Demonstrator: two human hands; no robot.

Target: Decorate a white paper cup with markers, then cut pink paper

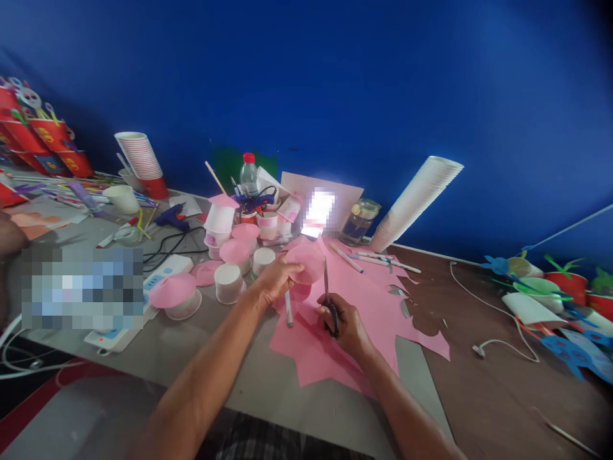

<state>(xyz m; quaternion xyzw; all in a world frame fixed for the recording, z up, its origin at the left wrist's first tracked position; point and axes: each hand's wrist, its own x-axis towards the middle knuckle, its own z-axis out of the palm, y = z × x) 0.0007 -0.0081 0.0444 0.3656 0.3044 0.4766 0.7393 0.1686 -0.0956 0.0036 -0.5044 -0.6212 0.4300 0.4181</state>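
My left hand (278,281) pinches the left edge of a round pink paper disc (307,265). In my right hand (348,326) is a pair of dark-handled scissors (328,300), blades pointing up beside the disc's right edge. Whether the blades touch the paper I cannot tell. Beneath both hands lies a large pink paper sheet (368,319) with jagged, cut-out edges. A marker (288,310) rests on it near my left wrist. Left of my hands are upturned white paper cups (228,283), several topped with pink discs (172,291).
A tall stack of white cups (416,201) leans by a glass jar (360,220). Behind the sheet shines a bright phone-like screen (318,211). Toward the left are a glue gun (173,217) and a power strip (165,275). Decorated cups (565,287) and a white cable (507,345) lie right.
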